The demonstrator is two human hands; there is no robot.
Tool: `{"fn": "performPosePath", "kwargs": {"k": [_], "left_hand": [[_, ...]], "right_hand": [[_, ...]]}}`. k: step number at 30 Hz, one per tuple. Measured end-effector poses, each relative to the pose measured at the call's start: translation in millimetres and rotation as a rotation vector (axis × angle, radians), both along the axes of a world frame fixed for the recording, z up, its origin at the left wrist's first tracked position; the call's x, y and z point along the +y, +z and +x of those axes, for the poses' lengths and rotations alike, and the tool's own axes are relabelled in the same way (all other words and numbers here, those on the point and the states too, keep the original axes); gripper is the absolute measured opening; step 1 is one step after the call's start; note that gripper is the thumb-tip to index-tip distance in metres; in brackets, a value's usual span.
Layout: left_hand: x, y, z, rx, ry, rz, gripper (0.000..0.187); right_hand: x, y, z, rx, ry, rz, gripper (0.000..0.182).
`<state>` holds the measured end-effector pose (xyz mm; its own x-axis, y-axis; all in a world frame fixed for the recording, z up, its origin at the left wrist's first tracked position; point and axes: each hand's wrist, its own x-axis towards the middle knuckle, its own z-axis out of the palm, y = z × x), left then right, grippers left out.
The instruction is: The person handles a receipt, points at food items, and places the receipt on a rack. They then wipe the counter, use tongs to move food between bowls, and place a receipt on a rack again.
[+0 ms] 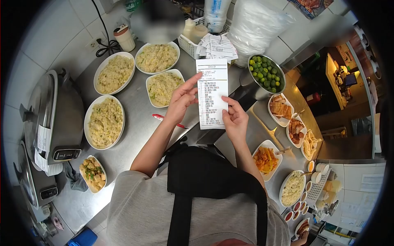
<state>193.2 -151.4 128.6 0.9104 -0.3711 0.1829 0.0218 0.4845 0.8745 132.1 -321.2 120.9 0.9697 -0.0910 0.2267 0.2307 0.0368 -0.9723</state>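
Note:
A long white printed receipt [212,96] is held up in front of me. My left hand [183,99] is at its left edge, index finger extended onto the paper near the top and the other fingers curled. My right hand [235,119] pinches the right edge lower down, thumb on the front. Below my left hand, a red pen [169,121] lies on the steel counter [143,135]. Several white dishes of fried rice, one of them a square bowl [165,88], stand to the left of the receipt.
Rice cookers [55,119] stand at the left. A bowl of green limes [266,74], plastic bags [256,26] and a basket [188,46] are behind. Food dishes, including fries [310,144], line the right counter. Another person's hand [301,239] shows at lower right.

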Motion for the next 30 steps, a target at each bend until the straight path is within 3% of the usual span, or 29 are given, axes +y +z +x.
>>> {"fn": "performPosePath", "kwargs": {"k": [11,16,23,26,30], "left_hand": [[-26.9,-4.6,5.1,0.012,-0.071,-0.056,0.062],[-31.6,-12.5,6.0,-0.013,-0.172,-0.025,0.063],[-45.0,-6.9,-6.2,-0.008,-0.111,-0.09,0.072],[-48.5,-12.8,-6.7,-0.082,-0.068,0.029,0.074],[-47.9,-12.1,-8.6,0.024,-0.087,0.12,0.071]], "right_hand": [[-21.2,0.9,-2.5,-0.011,-0.092,-0.017,0.035],[-30.3,1.8,-1.5,-0.002,-0.124,-0.024,0.036],[-35.8,5.2,1.1,-0.027,-0.151,-0.004,0.036],[-39.8,5.4,1.3,-0.03,-0.158,-0.003,0.036],[-45.3,5.3,1.4,-0.028,-0.149,-0.015,0.036]]}}
